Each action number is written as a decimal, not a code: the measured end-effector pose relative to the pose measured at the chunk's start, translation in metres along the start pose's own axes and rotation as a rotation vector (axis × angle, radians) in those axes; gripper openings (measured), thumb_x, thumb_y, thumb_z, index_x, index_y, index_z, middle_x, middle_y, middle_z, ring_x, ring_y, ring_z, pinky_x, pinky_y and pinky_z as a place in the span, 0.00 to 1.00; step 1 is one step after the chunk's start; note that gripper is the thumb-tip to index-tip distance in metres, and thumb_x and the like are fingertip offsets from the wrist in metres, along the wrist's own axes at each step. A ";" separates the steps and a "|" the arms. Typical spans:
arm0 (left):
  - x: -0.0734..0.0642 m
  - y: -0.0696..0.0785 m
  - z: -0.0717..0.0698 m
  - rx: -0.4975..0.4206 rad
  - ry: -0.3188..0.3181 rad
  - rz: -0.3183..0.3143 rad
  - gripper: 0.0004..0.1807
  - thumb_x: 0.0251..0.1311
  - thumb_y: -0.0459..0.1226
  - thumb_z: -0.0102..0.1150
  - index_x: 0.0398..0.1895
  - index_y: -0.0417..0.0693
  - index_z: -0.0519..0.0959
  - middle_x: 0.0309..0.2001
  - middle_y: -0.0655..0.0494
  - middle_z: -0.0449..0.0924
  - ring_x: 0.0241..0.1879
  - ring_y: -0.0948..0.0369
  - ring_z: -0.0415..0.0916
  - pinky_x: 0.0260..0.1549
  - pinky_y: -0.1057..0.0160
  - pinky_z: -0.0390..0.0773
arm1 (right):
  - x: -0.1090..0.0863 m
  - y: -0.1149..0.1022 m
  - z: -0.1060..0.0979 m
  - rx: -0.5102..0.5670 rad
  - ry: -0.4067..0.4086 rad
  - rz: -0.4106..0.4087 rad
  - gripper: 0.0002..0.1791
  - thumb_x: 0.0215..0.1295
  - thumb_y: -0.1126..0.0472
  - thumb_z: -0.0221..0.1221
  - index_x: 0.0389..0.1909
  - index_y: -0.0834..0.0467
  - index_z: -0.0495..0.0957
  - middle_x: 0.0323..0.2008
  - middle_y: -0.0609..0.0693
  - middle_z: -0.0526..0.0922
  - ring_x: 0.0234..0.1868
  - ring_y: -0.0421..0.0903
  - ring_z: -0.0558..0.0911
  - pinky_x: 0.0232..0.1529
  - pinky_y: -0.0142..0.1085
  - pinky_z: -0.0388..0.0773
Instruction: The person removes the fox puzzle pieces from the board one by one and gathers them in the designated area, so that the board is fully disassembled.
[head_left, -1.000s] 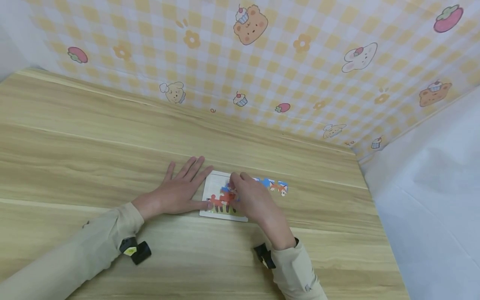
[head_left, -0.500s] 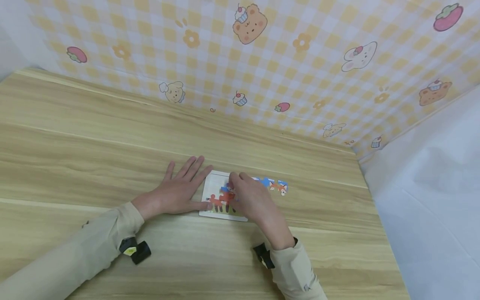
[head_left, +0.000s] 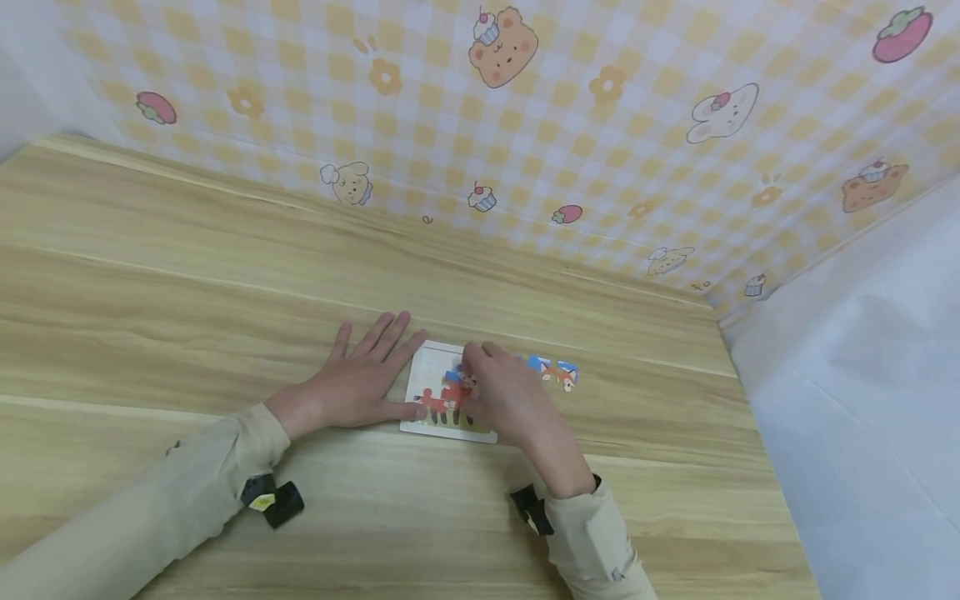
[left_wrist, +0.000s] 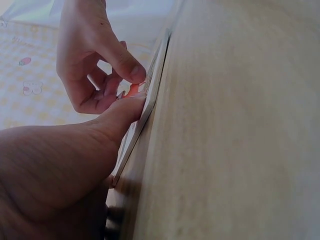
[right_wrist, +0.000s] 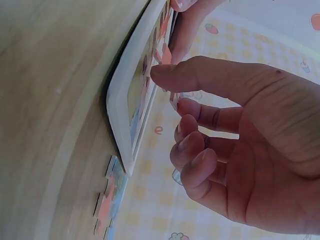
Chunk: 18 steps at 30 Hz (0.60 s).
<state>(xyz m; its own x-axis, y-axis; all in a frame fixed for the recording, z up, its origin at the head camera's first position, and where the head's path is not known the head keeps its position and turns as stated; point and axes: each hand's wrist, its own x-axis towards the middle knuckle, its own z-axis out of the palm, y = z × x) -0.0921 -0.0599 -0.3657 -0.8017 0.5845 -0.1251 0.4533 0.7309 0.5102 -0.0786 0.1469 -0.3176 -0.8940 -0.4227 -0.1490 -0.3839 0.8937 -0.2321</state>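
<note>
Our left hand point(head_left: 352, 387) lies spread on the table point(head_left: 225, 292), fingers apart, its thumb pressing the left edge of the white jigsaw tray point(head_left: 433, 367). Our right hand point(head_left: 512, 393) bends over the tray's right part, thumb and index finger pinching a small jigsaw piece point(right_wrist: 173, 101). Laid pieces point(head_left: 432, 405) cover the tray's near side; fox-face pieces point(head_left: 567, 377) rest on the table to its right.

Head view looks down; wrist views (closer) share its puzzle point(head_left: 442, 403).
</note>
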 end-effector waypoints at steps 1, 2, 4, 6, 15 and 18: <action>0.000 0.000 0.000 0.001 -0.001 -0.001 0.51 0.54 0.61 0.56 0.73 0.44 0.46 0.73 0.41 0.33 0.70 0.46 0.28 0.58 0.33 0.27 | 0.000 0.000 0.000 0.001 0.005 -0.006 0.17 0.48 0.62 0.70 0.37 0.57 0.73 0.31 0.45 0.74 0.25 0.41 0.71 0.22 0.29 0.68; 0.000 0.000 0.000 0.001 -0.002 -0.002 0.52 0.54 0.61 0.56 0.73 0.44 0.46 0.73 0.41 0.33 0.70 0.46 0.28 0.58 0.33 0.27 | 0.000 0.001 -0.001 0.002 0.008 -0.012 0.18 0.47 0.62 0.70 0.37 0.57 0.73 0.31 0.46 0.75 0.25 0.41 0.72 0.23 0.29 0.69; 0.000 0.000 0.001 0.006 -0.004 -0.004 0.52 0.54 0.61 0.55 0.73 0.44 0.46 0.73 0.41 0.33 0.70 0.46 0.27 0.58 0.34 0.27 | -0.001 0.003 -0.002 0.006 0.013 -0.016 0.19 0.47 0.62 0.71 0.38 0.57 0.73 0.33 0.46 0.76 0.25 0.41 0.73 0.23 0.29 0.70; 0.000 0.000 0.001 0.007 -0.005 -0.006 0.52 0.54 0.61 0.55 0.73 0.45 0.46 0.73 0.41 0.33 0.71 0.47 0.27 0.58 0.34 0.27 | -0.001 0.005 -0.004 0.015 0.019 -0.009 0.19 0.47 0.62 0.71 0.38 0.57 0.73 0.34 0.46 0.77 0.25 0.41 0.73 0.23 0.30 0.71; 0.000 0.001 0.000 -0.002 -0.010 -0.009 0.52 0.54 0.61 0.55 0.73 0.45 0.45 0.73 0.41 0.33 0.71 0.47 0.27 0.58 0.34 0.26 | -0.006 0.016 -0.018 0.015 0.005 0.061 0.16 0.51 0.60 0.68 0.38 0.56 0.73 0.32 0.46 0.74 0.25 0.42 0.71 0.27 0.32 0.71; 0.000 0.001 0.000 -0.005 -0.009 -0.006 0.52 0.54 0.60 0.56 0.73 0.44 0.45 0.73 0.41 0.33 0.71 0.47 0.27 0.58 0.34 0.26 | -0.007 0.022 -0.022 0.023 0.000 0.069 0.15 0.51 0.62 0.67 0.38 0.57 0.74 0.32 0.47 0.75 0.26 0.43 0.72 0.27 0.33 0.71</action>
<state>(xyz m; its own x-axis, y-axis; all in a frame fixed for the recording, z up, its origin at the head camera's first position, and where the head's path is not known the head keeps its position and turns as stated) -0.0917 -0.0593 -0.3649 -0.8010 0.5830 -0.1361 0.4463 0.7330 0.5134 -0.0855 0.1725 -0.3005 -0.9181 -0.3601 -0.1658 -0.3159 0.9171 -0.2430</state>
